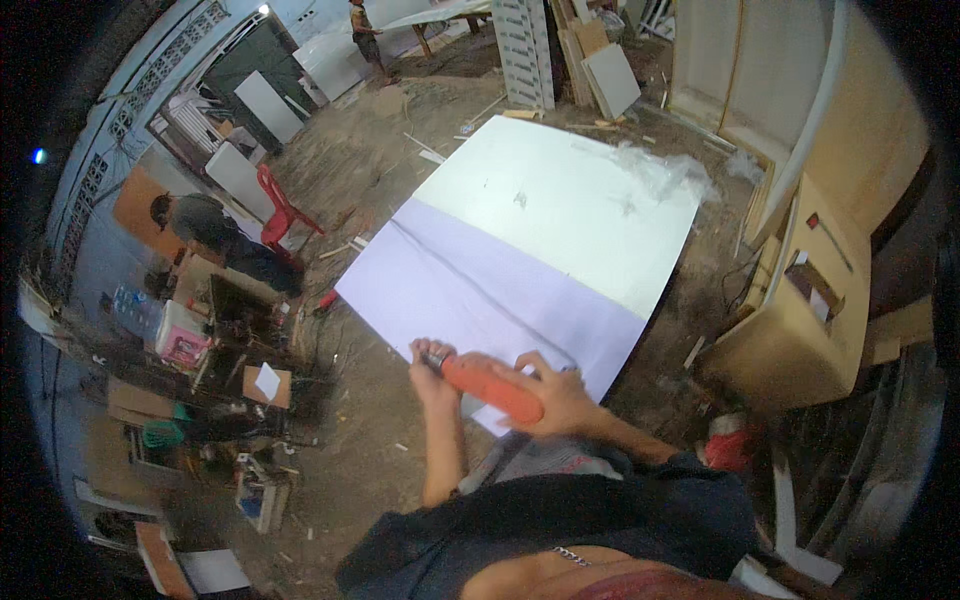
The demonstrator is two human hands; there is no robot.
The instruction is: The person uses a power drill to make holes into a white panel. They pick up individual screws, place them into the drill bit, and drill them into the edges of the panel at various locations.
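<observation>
The head view looks down on a large white board point(540, 240) lying flat over a dirt floor point(370, 180) strewn with wood scraps. The board's near half is in shadow, the far half brightly lit, with crumpled clear film point(665, 170) at its far right corner.

At the board's near edge, the right hand point(560, 400) is wrapped around the body of an orange tool point(490, 388), which lies across the edge and points left. The left hand point(432, 362) is closed on the tool's dark tip.

To the left, another person point(215, 235) bends over a cluttered bench point(215, 340), a red chair point(283, 208) just behind them. A second person point(365, 35) stands far off near leaning white panels point(265, 105). To the right stands a pale wooden cabinet point(800, 320); more boards point(600, 70) lean at the back. A red object point(730, 447) lies on the floor near the person's right elbow.
</observation>
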